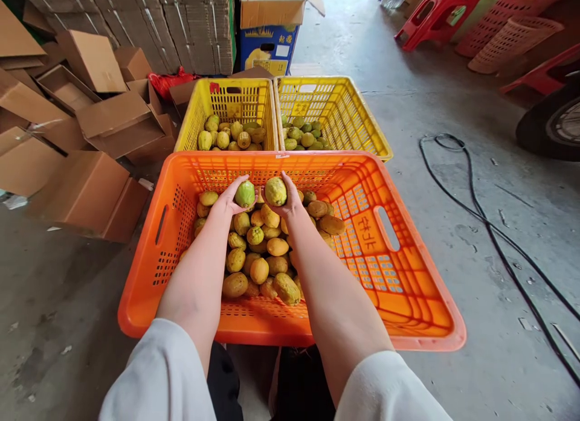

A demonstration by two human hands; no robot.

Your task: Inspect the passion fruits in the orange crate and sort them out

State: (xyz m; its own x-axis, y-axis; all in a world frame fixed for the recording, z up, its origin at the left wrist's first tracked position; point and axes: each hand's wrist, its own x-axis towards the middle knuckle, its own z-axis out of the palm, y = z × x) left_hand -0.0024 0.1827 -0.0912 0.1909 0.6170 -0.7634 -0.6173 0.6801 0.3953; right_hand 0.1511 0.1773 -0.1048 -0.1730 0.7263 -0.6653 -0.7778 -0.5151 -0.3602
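My left hand [229, 199] is closed around a green papaya [245, 194]. In my right hand [291, 199] sits a yellow-green papaya [276, 191], gripped from its right side. Both fruits are held up side by side over the far half of a large orange basket [290, 330]. Below them lies a heap of small yellow and greenish papayas [260, 270], partly covered by my forearms. Behind the orange basket stand two yellow baskets: the left one [275, 116] holds several yellowish papayas [222, 140], the right one [362, 125] several greener papayas [307, 139].
Open cardboard boxes [77, 185] are strewn at the left, below stacked flattened cardboard [158, 28]. A blue carton [267, 49] stands at the back. On the right, a black cable [487, 221] crosses the floor near a wheel [557, 122] and a red stool [439, 13].
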